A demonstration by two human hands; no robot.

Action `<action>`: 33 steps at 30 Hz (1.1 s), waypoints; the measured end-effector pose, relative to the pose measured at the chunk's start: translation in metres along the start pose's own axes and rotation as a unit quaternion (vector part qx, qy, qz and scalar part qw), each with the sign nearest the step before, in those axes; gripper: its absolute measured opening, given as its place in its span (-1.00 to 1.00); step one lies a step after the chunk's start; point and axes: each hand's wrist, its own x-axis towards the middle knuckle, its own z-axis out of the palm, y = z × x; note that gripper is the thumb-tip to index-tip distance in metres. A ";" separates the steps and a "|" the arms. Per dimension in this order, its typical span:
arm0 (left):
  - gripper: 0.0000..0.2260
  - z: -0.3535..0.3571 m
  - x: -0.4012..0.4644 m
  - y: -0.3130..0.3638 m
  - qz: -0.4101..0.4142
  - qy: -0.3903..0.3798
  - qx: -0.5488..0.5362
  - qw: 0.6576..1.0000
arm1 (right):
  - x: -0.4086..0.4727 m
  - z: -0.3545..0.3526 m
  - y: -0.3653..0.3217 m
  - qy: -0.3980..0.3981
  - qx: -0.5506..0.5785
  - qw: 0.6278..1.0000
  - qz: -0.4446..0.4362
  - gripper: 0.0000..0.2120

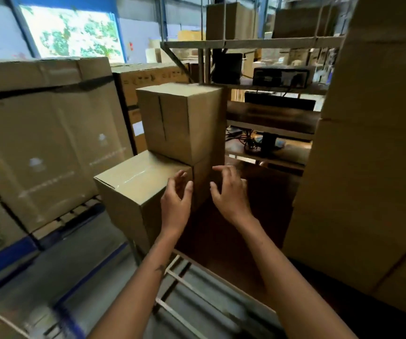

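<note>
You are reaching your spread left grip (176, 199) and right grip (228, 192) toward the lower box (133, 189) at the worktop's (236, 243) left edge; next probably calls for clasping its sides.

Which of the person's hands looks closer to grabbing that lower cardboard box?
Probably the left hand: its open fingers reach the near top corner of the lower box. The right hand, also open, hovers beside the box's right face, slightly off it.
</note>
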 end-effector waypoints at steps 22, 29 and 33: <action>-0.41 -0.028 0.057 -0.065 0.042 0.107 0.329 0.937 | 0.118 0.128 0.019 -0.080 0.138 0.978 0.138 -0.33; -0.30 0.029 0.126 -0.036 0.008 0.021 0.172 0.985 | 0.192 0.106 0.049 -0.009 0.170 0.975 0.143 -0.37; -0.24 0.054 0.160 -0.023 -0.046 0.023 0.133 0.990 | 0.233 0.095 0.072 -0.018 0.201 0.968 0.149 -0.29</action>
